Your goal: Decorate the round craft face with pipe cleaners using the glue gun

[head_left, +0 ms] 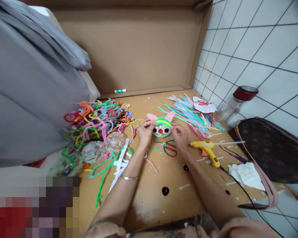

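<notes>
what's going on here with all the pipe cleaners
A person holds a small round craft face with pink ears between both hands, the left hand on one side and the right hand on the other. It sits over a cardboard work surface. A pile of pipe cleaners lies to the left, red-handled scissors just below, and a yellow glue gun to the right.
</notes>
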Demonstrator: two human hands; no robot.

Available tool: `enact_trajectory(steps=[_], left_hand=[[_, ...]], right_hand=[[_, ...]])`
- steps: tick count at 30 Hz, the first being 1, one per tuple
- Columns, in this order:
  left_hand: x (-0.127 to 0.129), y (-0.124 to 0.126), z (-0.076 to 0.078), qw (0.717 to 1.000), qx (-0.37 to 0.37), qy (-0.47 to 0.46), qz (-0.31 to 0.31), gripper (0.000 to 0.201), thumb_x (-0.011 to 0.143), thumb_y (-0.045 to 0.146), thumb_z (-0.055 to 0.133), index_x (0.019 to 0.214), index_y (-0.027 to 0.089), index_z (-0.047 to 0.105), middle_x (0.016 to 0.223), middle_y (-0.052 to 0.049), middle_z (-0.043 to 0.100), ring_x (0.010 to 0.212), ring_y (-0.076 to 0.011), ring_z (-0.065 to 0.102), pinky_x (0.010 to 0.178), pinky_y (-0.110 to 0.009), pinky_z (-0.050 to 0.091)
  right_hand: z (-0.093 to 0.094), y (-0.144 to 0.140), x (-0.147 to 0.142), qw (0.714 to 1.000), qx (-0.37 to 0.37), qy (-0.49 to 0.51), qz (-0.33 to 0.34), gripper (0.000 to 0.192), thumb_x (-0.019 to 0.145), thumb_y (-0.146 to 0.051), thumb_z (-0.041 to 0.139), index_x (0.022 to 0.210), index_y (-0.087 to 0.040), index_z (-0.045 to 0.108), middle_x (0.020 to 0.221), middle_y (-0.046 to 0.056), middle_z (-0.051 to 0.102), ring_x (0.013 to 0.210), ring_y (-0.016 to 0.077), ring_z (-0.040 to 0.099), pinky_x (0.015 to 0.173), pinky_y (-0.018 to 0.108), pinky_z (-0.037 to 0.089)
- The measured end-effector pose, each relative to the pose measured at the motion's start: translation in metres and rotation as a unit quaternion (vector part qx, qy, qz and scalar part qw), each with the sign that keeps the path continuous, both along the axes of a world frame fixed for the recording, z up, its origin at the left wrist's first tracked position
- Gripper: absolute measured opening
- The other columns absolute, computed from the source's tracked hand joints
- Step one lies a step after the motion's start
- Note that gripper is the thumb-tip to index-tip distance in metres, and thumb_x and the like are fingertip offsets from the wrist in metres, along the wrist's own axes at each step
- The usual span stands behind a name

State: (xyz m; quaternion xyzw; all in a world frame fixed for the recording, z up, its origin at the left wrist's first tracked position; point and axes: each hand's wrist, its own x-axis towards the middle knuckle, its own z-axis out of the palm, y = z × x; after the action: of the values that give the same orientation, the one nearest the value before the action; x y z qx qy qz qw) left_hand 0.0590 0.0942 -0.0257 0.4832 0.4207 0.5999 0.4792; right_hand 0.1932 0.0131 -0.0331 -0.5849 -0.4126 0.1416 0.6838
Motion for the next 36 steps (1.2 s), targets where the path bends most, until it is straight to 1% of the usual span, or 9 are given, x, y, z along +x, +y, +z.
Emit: enact_trajectory(steps=[4,8,10,12,16,18,26,32,36], left_hand=[[-0.001,0.000,-0.002,1.000,0.008,-0.020,-0.004,0.014,0.061,0.029,0.084,0.063,0.020,0.074,0.078,-0.006,0.071,0.106,-0.0253,0.063,0.095,-0.036,0.046],[-0.001,0.001,-0.006,0.994,-0.067,-0.084,-0.035,0.028,0.054,0.030,0.089,0.069,0.019,0.069,0.073,0.000,0.067,0.077,-0.0167,0.062,0.077,-0.030,0.048],[0.000,0.001,-0.008,0.985,-0.100,-0.131,-0.059,0.037,0.050,0.029,0.092,0.076,0.019,0.067,0.074,0.002,0.067,0.071,-0.0141,0.061,0.075,-0.029,0.048],[0.000,-0.001,-0.009,0.976,-0.107,-0.166,-0.091,0.044,0.049,0.028,0.093,0.084,0.020,0.067,0.082,0.000,0.071,0.077,-0.0150,0.064,0.080,-0.029,0.049],[0.002,-0.006,-0.011,0.956,-0.119,-0.205,-0.175,0.050,0.053,0.035,0.093,0.094,0.020,0.068,0.101,-0.005,0.075,0.099,-0.0220,0.069,0.093,-0.034,0.049],[0.003,-0.008,-0.012,0.949,-0.131,-0.213,-0.192,0.052,0.054,0.039,0.092,0.096,0.020,0.068,0.104,-0.005,0.076,0.103,-0.0245,0.069,0.095,-0.036,0.050],[0.007,-0.008,-0.015,0.954,-0.119,-0.201,-0.186,0.051,0.060,0.044,0.088,0.102,0.021,0.071,0.103,-0.006,0.078,0.102,-0.0260,0.071,0.092,-0.037,0.052],[0.012,-0.001,-0.024,0.960,-0.111,-0.201,-0.159,0.042,0.064,0.041,0.084,0.097,0.020,0.068,0.099,-0.004,0.075,0.099,-0.0225,0.069,0.093,-0.035,0.050],[0.017,0.001,-0.029,0.965,-0.094,-0.197,-0.144,0.039,0.066,0.041,0.082,0.096,0.020,0.067,0.095,-0.002,0.073,0.092,-0.0196,0.067,0.089,-0.032,0.050]], right_hand=[[0.000,0.000,0.000,1.000,0.004,0.001,-0.002,0.021,0.077,-0.038,0.061,0.062,-0.023,0.063,0.090,0.008,0.077,0.089,0.0242,0.070,0.088,0.040,0.053],[0.001,0.000,0.000,1.000,0.006,0.001,0.002,0.022,0.077,-0.037,0.061,0.061,-0.023,0.063,0.088,0.008,0.077,0.088,0.0240,0.070,0.087,0.039,0.053],[0.001,-0.001,0.001,1.000,0.006,0.003,-0.003,0.022,0.077,-0.037,0.061,0.060,-0.023,0.063,0.088,0.008,0.077,0.087,0.0238,0.070,0.086,0.039,0.054],[0.000,-0.001,0.002,1.000,0.005,0.009,-0.002,0.022,0.076,-0.037,0.061,0.060,-0.023,0.064,0.089,0.008,0.078,0.087,0.0238,0.070,0.086,0.039,0.054],[-0.001,0.000,0.007,1.000,0.007,0.022,0.014,0.021,0.077,-0.037,0.062,0.064,-0.023,0.071,0.089,0.008,0.079,0.089,0.0244,0.071,0.087,0.040,0.054],[-0.002,0.001,0.009,0.999,0.011,0.033,0.022,0.021,0.076,-0.038,0.063,0.065,-0.023,0.073,0.087,0.007,0.079,0.089,0.0251,0.072,0.088,0.041,0.055],[-0.003,0.001,0.015,0.998,0.011,0.043,0.046,0.021,0.077,-0.037,0.063,0.064,-0.025,0.075,0.082,0.005,0.079,0.090,0.0251,0.072,0.089,0.042,0.055],[-0.002,0.000,0.015,0.998,0.003,0.032,0.044,0.020,0.077,-0.038,0.065,0.067,-0.024,0.075,0.086,0.005,0.079,0.089,0.0252,0.072,0.089,0.042,0.056],[-0.002,0.000,0.014,0.998,0.005,0.034,0.043,0.022,0.078,-0.040,0.065,0.068,-0.023,0.075,0.086,0.005,0.079,0.090,0.0258,0.072,0.090,0.042,0.056]])
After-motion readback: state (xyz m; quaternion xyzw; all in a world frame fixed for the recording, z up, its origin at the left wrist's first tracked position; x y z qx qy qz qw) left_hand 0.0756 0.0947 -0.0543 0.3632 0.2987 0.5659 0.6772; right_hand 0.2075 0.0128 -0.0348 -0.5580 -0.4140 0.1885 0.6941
